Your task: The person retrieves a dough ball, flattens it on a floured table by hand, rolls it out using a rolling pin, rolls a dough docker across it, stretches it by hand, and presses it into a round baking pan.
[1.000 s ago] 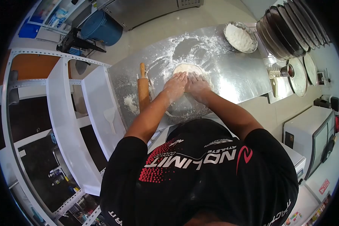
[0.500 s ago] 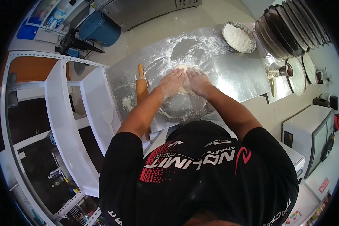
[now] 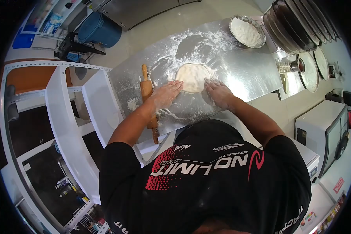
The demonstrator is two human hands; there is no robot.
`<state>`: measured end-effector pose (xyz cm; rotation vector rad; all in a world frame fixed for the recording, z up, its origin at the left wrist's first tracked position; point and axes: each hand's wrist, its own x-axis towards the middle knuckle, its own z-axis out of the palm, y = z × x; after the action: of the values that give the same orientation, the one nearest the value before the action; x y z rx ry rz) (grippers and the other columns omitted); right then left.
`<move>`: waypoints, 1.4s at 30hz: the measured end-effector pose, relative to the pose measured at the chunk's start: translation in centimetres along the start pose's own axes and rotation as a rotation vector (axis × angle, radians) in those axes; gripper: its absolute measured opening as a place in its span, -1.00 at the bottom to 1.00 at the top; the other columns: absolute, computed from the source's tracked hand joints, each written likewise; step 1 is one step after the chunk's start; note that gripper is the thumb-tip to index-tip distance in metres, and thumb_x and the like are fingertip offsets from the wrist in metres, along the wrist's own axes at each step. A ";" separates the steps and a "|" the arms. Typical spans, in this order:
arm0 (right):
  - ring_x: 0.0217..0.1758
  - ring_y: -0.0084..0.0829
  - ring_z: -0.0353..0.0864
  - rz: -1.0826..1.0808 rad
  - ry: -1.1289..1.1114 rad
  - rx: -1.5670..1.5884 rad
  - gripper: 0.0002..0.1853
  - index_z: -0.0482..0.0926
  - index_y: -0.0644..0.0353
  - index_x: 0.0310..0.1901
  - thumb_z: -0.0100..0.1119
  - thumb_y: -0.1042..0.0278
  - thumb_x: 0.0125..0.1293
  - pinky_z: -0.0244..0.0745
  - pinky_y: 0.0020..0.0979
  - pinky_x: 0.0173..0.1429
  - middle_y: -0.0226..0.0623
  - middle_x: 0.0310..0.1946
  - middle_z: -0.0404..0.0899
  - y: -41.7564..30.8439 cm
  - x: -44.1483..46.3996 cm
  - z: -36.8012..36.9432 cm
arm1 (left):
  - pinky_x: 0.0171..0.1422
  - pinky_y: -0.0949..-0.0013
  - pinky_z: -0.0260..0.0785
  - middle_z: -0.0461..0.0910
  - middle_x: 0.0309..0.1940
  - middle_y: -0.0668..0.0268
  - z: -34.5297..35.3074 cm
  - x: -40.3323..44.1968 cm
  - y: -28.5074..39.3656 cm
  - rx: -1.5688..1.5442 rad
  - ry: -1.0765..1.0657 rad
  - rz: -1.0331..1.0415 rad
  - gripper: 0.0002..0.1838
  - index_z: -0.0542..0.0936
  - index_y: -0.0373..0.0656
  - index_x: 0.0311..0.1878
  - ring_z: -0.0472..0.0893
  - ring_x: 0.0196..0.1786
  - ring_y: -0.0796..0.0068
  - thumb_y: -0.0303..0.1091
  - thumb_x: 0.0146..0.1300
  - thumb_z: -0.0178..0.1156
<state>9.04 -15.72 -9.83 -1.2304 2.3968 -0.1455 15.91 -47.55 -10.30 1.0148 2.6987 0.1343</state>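
A flat, roughly round piece of dough [image 3: 193,78] lies on the floured steel table [image 3: 249,84]. My left hand [image 3: 167,95] rests at its lower left edge, fingers stretched out with the tips touching the rim. On the other side, my right hand [image 3: 220,93] lies flat with its fingertips at the dough's right edge. Both hands are open and hold nothing. Left of my left hand is a wooden rolling pin [image 3: 146,89], partly covered by my left forearm.
A bowl of flour [image 3: 247,32] stands at the table's far right corner. Beyond it are stacked dark round pans [image 3: 288,29]. A white metal shelf frame [image 3: 68,117] stands along the left, with a blue bin [image 3: 100,30] behind it.
My hands have slid apart from the middle of the dough to its left and right edges and come nearer my body. The dough is now uncovered.
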 end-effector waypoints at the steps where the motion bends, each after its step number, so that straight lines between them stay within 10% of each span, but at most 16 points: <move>1: 0.72 -0.04 0.13 0.031 -0.025 0.017 -0.28 0.25 0.38 0.54 0.06 0.13 0.46 0.02 -0.05 0.74 0.04 0.65 0.15 -0.9 -0.1 -0.9 | 0.78 0.17 -0.01 0.30 0.61 0.06 -0.2 0.1 0.3 0.004 -0.017 -0.006 -0.35 0.36 -0.35 0.53 0.22 0.69 0.18 -0.44 0.35 0.01; 13: 0.74 -0.02 0.07 -0.021 -0.111 0.021 -0.26 0.22 0.47 0.53 0.07 0.15 0.47 -0.07 -0.07 0.78 0.18 0.65 0.09 -3.4 1.8 0.9 | 0.74 0.15 0.06 0.35 0.58 0.01 0.9 2.9 4.8 -0.013 -0.085 -0.098 -0.39 0.38 -0.39 0.51 0.27 0.66 0.12 -0.32 0.44 -0.05; 17: 0.66 0.11 0.22 -0.168 -0.023 -0.166 -0.33 0.26 0.50 0.51 -0.03 0.16 0.54 0.21 -0.02 0.67 0.19 0.61 0.18 -3.2 2.3 1.9 | 0.67 0.15 0.18 0.46 0.49 -0.01 2.9 3.2 5.5 0.062 0.103 -0.072 -0.38 0.43 -0.32 0.49 0.39 0.57 0.08 -0.30 0.40 0.06; 20: 0.17 0.03 0.71 0.156 -0.290 0.746 -0.43 0.42 0.42 0.41 0.15 0.42 0.39 0.67 -0.15 0.25 0.20 0.26 0.58 -4.2 2.6 -9.0 | 0.54 0.14 0.34 0.59 0.34 0.02 -2.8 5.4 3.2 -0.360 -0.135 -0.207 -0.41 0.53 -0.24 0.42 0.54 0.39 0.06 -0.30 0.32 0.19; 22: -0.28 -0.08 0.75 0.379 0.455 0.721 -0.50 0.55 0.37 0.29 0.17 0.52 0.29 0.74 -0.24 -0.15 0.01 -0.01 0.71 -1.4 5.2 -4.3 | 0.22 0.22 0.61 0.69 0.17 0.06 1.6 5.7 0.3 0.027 0.550 -0.428 -0.48 0.61 -0.24 0.34 0.71 0.11 0.18 -0.29 0.32 0.30; 27: -0.22 -0.18 0.73 0.509 0.035 0.587 -0.50 0.70 0.26 0.15 0.34 0.35 0.11 0.70 -0.30 0.00 -0.10 -0.17 0.76 4.6 11.5 0.7 | 0.21 0.16 0.56 0.73 0.04 0.04 -1.4 8.7 -2.6 -0.537 0.153 -0.698 -0.50 0.64 -0.25 0.23 0.70 0.02 0.05 -0.24 0.26 0.37; 33: -0.23 -0.25 0.71 0.296 0.052 0.863 -0.66 0.74 0.29 0.03 0.15 0.54 0.24 0.65 -0.29 -0.08 -0.15 -0.21 0.76 2.7 7.3 -4.8 | 0.12 0.17 0.58 0.75 -0.02 0.04 -3.3 7.7 -2.7 -0.851 0.170 -0.632 -0.56 0.68 -0.26 0.16 0.72 -0.05 0.02 -0.26 0.26 0.40; 37: -0.15 -0.21 0.76 0.174 0.257 1.023 -0.63 0.73 0.27 0.04 0.12 0.56 0.20 0.67 -0.30 -0.03 -0.11 -0.03 0.78 3.7 5.4 -6.7 | 0.10 0.25 0.57 0.77 -0.02 0.10 -6.3 3.7 -1.1 -1.087 0.592 -0.661 -0.67 0.73 -0.25 0.08 0.72 -0.03 0.11 -0.43 0.26 0.28; 42: -0.19 -0.29 0.71 0.104 0.305 0.820 -0.61 0.75 0.20 0.05 0.08 0.61 0.24 0.64 -0.36 -0.06 -0.24 -0.01 0.79 6.7 3.8 -4.1 | 0.07 0.32 0.56 0.79 0.00 0.18 -4.6 2.0 2.8 -0.698 0.540 -0.469 -0.64 0.76 -0.24 0.02 0.73 -0.01 0.21 -0.61 0.19 0.15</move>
<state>0.36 -15.13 -9.29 -0.7174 2.2263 -1.2143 15.01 -44.10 -5.79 0.1357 2.8614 1.2968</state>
